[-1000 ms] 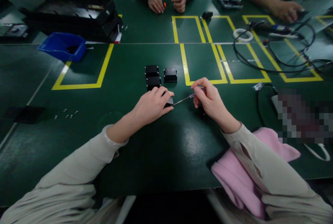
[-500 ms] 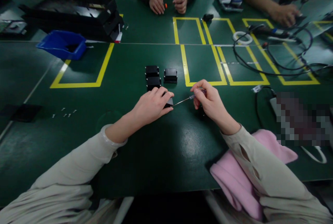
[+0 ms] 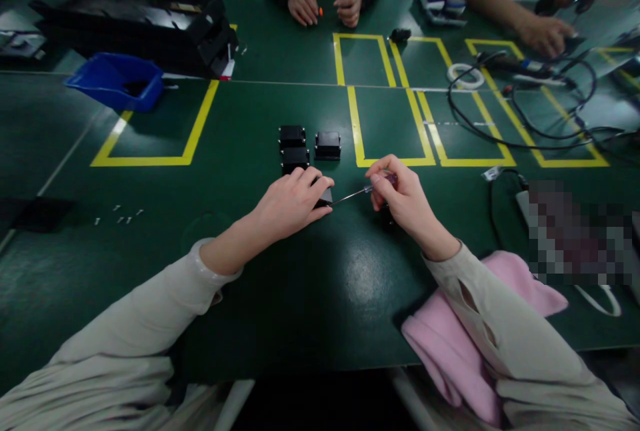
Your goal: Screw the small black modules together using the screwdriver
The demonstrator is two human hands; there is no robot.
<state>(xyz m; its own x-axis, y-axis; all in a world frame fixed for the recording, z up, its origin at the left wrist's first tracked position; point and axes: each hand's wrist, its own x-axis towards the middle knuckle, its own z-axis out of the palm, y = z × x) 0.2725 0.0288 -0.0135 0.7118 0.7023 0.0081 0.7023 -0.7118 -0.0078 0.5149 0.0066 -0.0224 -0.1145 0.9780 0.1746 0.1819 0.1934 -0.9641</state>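
Observation:
My left hand (image 3: 295,201) is closed around a small black box (image 3: 325,197) on the green table, covering most of it. In my right hand (image 3: 397,184) is a screwdriver (image 3: 356,195) with a clear handle, its thin shaft slanting left to the near right corner of that box. Just beyond my left hand sit two more black boxes, a far one (image 3: 292,135) and a nearer one (image 3: 295,157), with a third black box (image 3: 327,145) to their right. Something small and dark (image 3: 387,215), partly hidden, lies under my right hand.
Several screws (image 3: 121,219) lie at the left. A blue bin (image 3: 117,81) stands before a black rack (image 3: 140,24). A pink cloth (image 3: 450,337) lies under my right forearm. Cables (image 3: 525,141) loop at the right. Across the table are co-workers' hands (image 3: 303,7).
The view has shifted slightly. Both my hands, the screwdriver and the box keep nearly the same positions. At the far right, a co-worker's hand has moved a little.

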